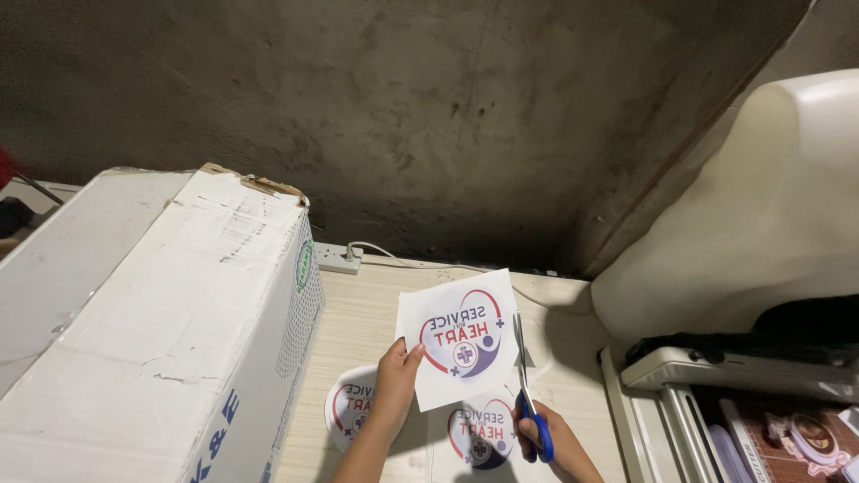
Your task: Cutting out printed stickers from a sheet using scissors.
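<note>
My left hand (394,380) pinches the lower left edge of a white paper sheet (420,376) printed with a round red, blue and purple emblem, held up above the table. My right hand (548,440) grips blue-handled scissors (526,386), whose blades point up along the sheet's right edge. Under the sheet, two more prints of the same emblem lie on the light wooden table (358,309): a round cut-out (344,407) on the left and another print (481,434) near my right hand.
A large worn white cardboard box (152,322) fills the left. A white power strip (338,258) with a cable lies by the dark concrete wall. A cream-coloured machine cover (761,215) and a paper tray (716,411) stand at right.
</note>
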